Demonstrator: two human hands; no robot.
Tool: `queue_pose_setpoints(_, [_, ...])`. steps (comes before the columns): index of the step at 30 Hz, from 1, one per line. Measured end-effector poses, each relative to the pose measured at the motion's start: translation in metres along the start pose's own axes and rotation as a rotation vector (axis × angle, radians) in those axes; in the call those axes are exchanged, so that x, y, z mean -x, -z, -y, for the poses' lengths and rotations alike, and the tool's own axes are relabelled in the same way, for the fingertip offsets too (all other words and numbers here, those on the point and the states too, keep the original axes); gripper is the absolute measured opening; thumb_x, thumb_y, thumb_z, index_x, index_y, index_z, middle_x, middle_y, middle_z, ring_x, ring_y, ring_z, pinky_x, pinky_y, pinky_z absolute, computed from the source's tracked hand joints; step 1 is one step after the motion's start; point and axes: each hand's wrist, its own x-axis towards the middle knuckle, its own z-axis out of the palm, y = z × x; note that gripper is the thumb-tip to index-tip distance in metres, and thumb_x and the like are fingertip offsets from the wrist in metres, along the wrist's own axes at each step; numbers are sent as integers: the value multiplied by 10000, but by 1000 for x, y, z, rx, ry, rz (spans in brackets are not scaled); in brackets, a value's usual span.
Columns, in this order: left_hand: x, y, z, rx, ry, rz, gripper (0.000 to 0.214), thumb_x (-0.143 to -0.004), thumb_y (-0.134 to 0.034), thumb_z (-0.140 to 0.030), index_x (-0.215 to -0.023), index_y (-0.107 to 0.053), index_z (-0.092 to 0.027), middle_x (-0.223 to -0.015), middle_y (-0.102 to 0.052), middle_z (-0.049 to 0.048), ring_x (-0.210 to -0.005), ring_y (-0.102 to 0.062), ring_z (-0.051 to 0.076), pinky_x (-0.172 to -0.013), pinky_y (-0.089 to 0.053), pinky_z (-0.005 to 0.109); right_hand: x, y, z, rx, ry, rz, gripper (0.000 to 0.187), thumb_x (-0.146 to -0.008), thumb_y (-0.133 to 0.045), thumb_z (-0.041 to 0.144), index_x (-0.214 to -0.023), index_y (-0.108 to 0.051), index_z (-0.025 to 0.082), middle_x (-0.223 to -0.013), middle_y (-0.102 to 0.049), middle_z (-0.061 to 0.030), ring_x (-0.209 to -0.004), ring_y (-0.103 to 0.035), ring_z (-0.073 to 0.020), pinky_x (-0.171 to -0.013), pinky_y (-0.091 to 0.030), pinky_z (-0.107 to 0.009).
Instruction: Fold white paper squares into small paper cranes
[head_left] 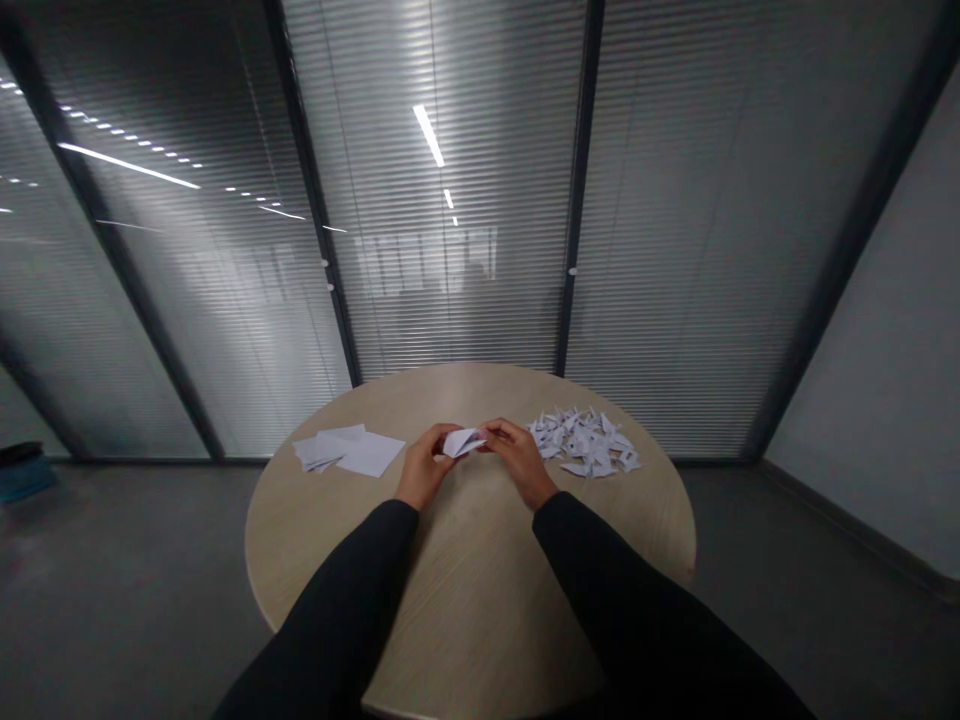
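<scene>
While flat white paper sheets (371,455) lie left on the round, pale wooden surface (465,590), the left hand (426,464), its dark-sleeved arm (349,585) stretched forward and inward, grasps a small folded white paper piece (461,442) at the far middle. Mirroring that pose, the right hand (517,455) pinches the piece's right end between bent fingers (501,433). Farther right, pointed white paper shapes (589,442) form a loose pile.

Left hand (424,468): one
Right hand (523,465): one
Sleeves (349,570): two
Held paper (460,442): one folded piece
Flat sheets (372,455): at least three, overlapping, exact number unclear
Folded pieces (592,445): one heap, dozens, too jumbled to count exactly
Table (465,600): one
Blue container (26,478): one
Dark posts (582,150): five in view
Side wall (885,380): one
</scene>
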Motion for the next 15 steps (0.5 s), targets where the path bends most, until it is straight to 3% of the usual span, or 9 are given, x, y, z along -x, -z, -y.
queue_pose_setpoints(8, [0,-2,4,8,48,23,314,-665,-674,-257,-950,-584,-161,-888,-650,39,-816,-614,168,-762,-479,288,-2,3,-1,52,10,-34,278,-649,-687,436,-717,-632,173,-699,-636,-12,-675,-607,-154,-695,-506,-308])
queue_pose_setpoints(15, [1,-2,5,24,45,4,324,-693,-654,-280,-994,-608,-168,-968,-661,64,-860,-617,177,-793,-475,296,-1,1,0,62,-10,60,222,-657,-670,395,-734,-632,190,-717,-633,4,-673,-604,-144,-671,-508,-298])
